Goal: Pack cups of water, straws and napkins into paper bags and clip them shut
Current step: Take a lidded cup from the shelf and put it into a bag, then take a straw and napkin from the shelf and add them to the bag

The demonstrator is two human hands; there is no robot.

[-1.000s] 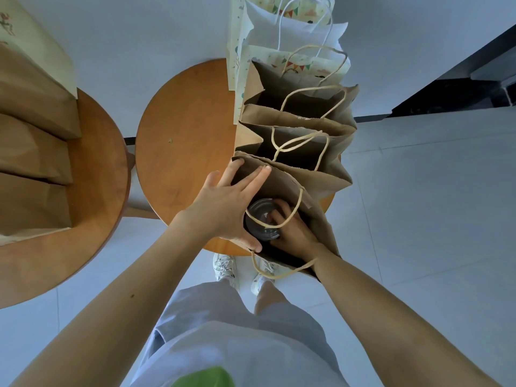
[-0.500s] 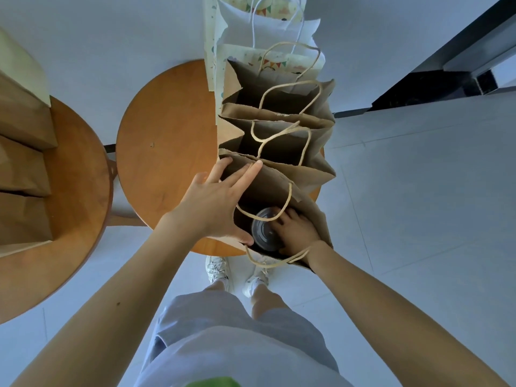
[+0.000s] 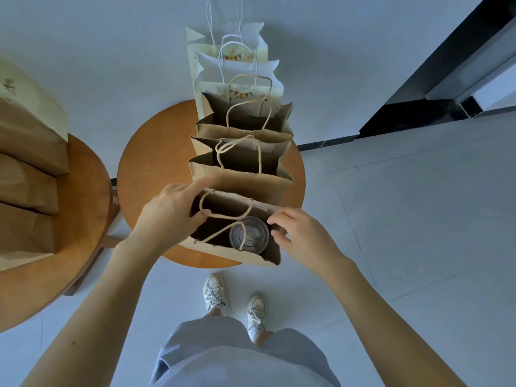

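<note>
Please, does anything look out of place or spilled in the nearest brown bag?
Only one small thing: the near rope handle of the nearest brown bag hangs inward and lies across the lid of the cup. The cup stands upright with its lid on, and no spill shows.

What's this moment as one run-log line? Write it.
left hand: grips bag at left rim | right hand: pinches right rim | cup: lidded, upright inside bag | bag: open, on table
</note>
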